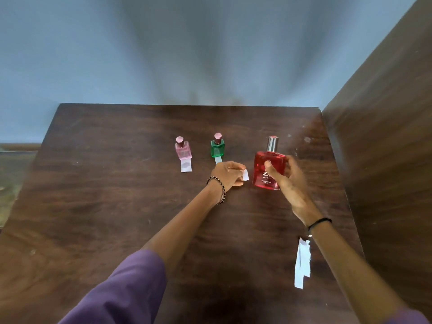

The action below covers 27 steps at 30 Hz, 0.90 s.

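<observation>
The right hand (pixel 287 181) holds a big red glass perfume bottle (pixel 260 164). At its nine o'clock, the left hand (pixel 228 174) pinches a small white paper slip (pixel 245 176).

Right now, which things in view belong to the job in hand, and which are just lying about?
In hand: red perfume bottle, gripped by the right hand; small paper slip, pinched by the left hand.
Lying about: pink bottle and green bottle, both standing untouched; torn paper strips beside the right forearm.
</observation>
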{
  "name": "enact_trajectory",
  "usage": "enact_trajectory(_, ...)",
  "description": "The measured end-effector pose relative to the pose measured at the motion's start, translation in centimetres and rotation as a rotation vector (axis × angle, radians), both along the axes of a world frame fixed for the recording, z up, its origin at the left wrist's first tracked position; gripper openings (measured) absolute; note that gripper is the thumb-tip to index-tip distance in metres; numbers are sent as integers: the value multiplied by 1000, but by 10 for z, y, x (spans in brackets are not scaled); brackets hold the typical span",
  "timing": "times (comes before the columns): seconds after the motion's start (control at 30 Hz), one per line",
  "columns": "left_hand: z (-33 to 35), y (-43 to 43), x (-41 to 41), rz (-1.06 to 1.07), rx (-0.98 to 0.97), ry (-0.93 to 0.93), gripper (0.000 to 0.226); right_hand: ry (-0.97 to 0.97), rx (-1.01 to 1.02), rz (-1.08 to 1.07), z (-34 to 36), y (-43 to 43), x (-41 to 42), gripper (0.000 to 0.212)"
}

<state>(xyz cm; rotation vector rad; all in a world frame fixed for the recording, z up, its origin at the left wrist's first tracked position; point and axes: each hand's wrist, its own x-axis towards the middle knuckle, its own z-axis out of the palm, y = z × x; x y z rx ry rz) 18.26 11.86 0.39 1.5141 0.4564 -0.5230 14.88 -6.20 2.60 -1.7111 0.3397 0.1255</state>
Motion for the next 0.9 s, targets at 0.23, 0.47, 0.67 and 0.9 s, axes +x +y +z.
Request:
enact_trajectory(0.23,-10,-13,17,71,38,-25,31,-61,-113,132,2,3,51,46)
enact_trajectory(0.47,-14,-25,29,106,93,-45,28,-98,-244,326,1,-3,81,45)
enact_trajectory(0.67,-13,-41,38,207,121,-98,26,-82,-253,407,-1,-9,88,41)
enact_trajectory(0.9,-10,-45,45,187,218,-90,27,-44,-269,459,2,-8,95,40)
